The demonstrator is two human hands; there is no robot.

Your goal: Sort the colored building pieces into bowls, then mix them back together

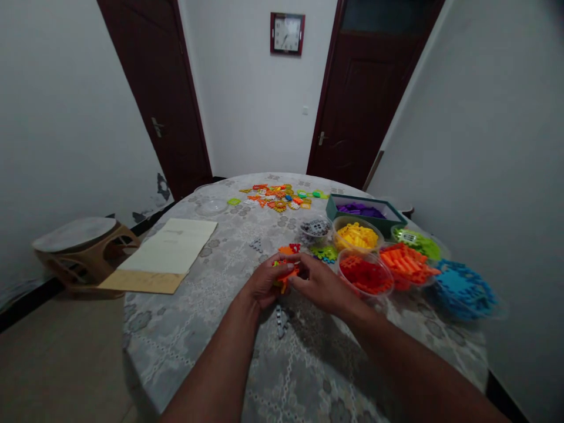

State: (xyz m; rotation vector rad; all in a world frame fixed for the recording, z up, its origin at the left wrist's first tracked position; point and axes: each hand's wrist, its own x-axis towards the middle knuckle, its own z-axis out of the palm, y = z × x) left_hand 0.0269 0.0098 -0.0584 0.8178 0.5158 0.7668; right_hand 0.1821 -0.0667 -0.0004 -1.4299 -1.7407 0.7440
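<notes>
Between my two hands is a small cluster of orange and yellow plastic building pieces (287, 276), partly covered by the fingers. My left hand (265, 281) is closed around its left side. From the right, my right hand (315, 279) pinches an orange part of the same cluster. Just beyond the fingers lie loose orange and red pieces (291, 249). Grey pieces (281, 322) rest on the cloth below my hands, and another small grey piece (256, 245) lies to the upper left. Green and blue pieces (325, 254) are beside my right hand.
On the right stand bowls of red (366, 275), yellow (358, 236), orange (408, 264), blue (465, 291), green (416, 242) and grey pieces (315, 228). A green box (392, 218) holds purple pieces. Mixed pieces (278, 198) lie at the back; an open booklet (167, 249) lies left.
</notes>
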